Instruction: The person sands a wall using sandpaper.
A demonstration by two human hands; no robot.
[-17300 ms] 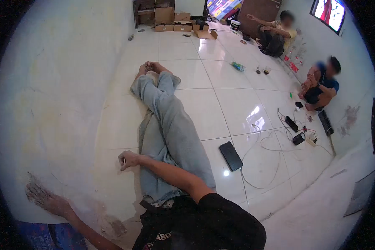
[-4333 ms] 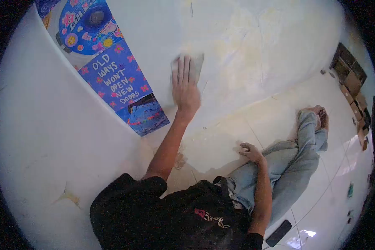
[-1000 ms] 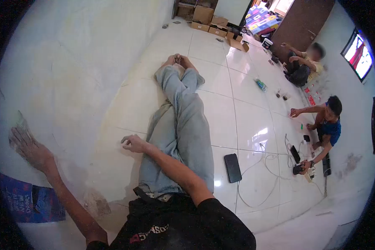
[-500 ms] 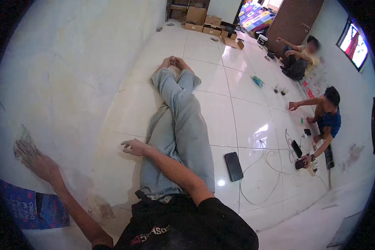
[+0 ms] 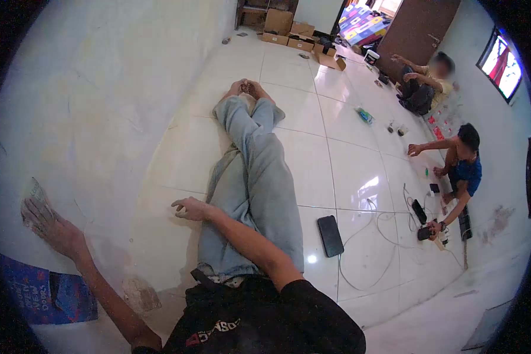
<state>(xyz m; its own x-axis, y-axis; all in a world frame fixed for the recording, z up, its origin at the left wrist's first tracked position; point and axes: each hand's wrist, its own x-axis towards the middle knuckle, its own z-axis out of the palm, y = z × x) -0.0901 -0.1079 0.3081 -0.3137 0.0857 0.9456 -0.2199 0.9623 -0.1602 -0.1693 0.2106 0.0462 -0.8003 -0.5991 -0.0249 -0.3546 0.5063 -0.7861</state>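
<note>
At the far left, my left hand [image 5: 52,229] lies flat against the pale wall [image 5: 94,118], fingers held close together over a thin grey-green sheet [image 5: 36,192] whose upper edge sticks out past the fingertips. White dust coats the fingers. My right forearm rests across my jeans [image 5: 265,177]; beyond them my right hand [image 5: 189,209] hangs above the floor tiles near the wall, fingers loosely bent and apart, nothing in them. Below my left hand is a blue poster [image 5: 47,295] with white lettering.
A black phone [image 5: 330,236] lies right of my legs, beside looped white cables [image 5: 376,239]. One person [image 5: 466,171] crouches at the right, a hand on a black device [image 5: 425,233]; another person [image 5: 422,88] sits farther back. Cardboard boxes [image 5: 277,22] stand at the far end.
The view has turned from the wall towards the room since the earlier wall view. My right hand's fingers are straighter than in the oldest frame. Over the last half second almost nothing moves.
</note>
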